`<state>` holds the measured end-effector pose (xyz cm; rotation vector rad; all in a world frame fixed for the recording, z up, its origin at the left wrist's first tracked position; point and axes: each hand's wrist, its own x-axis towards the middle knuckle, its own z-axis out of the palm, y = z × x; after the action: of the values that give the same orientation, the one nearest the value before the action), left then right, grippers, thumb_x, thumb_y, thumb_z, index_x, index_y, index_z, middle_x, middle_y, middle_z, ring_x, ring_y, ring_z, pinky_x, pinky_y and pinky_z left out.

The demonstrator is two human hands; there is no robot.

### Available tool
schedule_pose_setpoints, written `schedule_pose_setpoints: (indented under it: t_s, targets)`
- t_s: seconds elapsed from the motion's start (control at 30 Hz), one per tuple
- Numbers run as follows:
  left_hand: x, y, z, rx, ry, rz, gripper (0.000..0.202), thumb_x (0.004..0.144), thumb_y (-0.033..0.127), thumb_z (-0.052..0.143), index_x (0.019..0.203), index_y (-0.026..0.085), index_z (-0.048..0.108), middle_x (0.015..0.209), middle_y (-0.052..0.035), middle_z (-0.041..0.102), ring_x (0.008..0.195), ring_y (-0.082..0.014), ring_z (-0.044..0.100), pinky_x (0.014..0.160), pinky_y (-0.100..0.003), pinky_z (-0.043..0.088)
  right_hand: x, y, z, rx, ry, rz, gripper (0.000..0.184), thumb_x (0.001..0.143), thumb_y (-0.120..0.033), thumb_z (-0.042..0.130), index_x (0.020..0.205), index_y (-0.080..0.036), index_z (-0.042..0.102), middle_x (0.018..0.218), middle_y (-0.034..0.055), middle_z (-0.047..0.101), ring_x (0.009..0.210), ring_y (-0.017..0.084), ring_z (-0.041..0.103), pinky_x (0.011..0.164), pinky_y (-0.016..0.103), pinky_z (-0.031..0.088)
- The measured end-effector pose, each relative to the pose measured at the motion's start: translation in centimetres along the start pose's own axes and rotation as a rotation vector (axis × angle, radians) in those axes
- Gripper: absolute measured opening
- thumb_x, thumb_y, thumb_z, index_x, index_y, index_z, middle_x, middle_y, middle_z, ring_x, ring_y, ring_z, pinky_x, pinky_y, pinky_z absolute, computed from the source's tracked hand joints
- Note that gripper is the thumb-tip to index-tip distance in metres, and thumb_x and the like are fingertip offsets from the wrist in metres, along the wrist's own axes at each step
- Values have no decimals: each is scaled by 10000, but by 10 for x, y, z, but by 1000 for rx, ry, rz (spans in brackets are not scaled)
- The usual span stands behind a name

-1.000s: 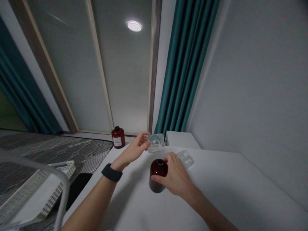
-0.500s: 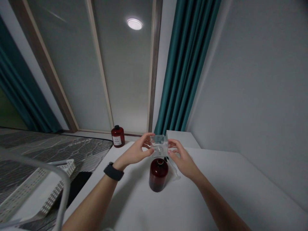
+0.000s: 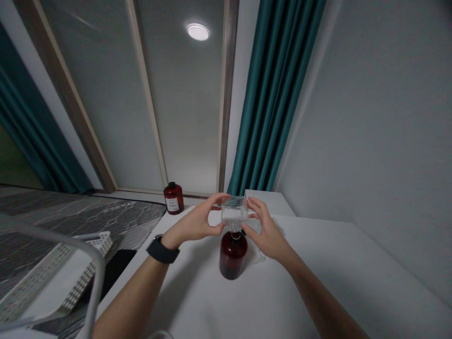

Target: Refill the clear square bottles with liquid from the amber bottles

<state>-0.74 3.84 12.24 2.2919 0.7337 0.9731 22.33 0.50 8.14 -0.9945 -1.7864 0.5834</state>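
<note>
A dark red bottle stands upright on the white table, its mouth uncovered. Just above that mouth is a clear square plastic funnel, its spout pointing down into the bottle's neck. My left hand, with a black watch on the wrist, grips the funnel's left side. My right hand grips its right side with fingers curled round the rim. Both hands hold the funnel between them over the bottle.
A second red bottle with a white label stands on the sill by the window. A white box sits at the table's far end by the teal curtain. A white perforated basket lies lower left, on a grey patterned surface.
My right hand left the bottle and came up to the funnel's right side. Both hands brought the funnel over the bottle's mouth and lowered its spout toward the neck.
</note>
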Motion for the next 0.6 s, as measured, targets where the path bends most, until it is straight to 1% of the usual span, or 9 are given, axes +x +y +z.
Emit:
schedule_pose_setpoints:
  t_s: [0.1,0.2,0.33,0.6]
  targets:
    - [-1,1,-1,31,-1,-13,742,786,187,686,1454,234,366,1451,-123,516,1258,-291,579,1099,-490,468,0,-2,-2,-42,-26,-17,713,875,-222,601,1497,-306,262,1503,117,461,1406,271,431,1070,497,438]
    - [-1,4,-2,51,-11,-15,761,793,196,689,1474,235,352,1473,-129,500,1261,-299,583,1097,-486,469,-1,-6,-6,-99,-37,-46,728,879,-207,592,1522,-320,270,1526,95,439,1406,270,425,1088,494,430]
    - [-1,11,-4,82,-29,-4,723,796,197,691,1452,231,389,1451,-129,518,1259,-306,580,1086,-493,470,-1,-13,-9,-158,-47,-111,705,873,-166,579,1508,-329,318,1519,78,436,1392,261,435,1102,474,431]
    - [0,17,-8,194,-67,45,707,786,195,687,1421,215,379,1387,-134,550,1222,-306,587,1058,-494,478,-2,-13,-8,-152,0,-143,716,810,-118,592,1459,-312,359,1435,91,477,1304,276,492,1061,491,466]
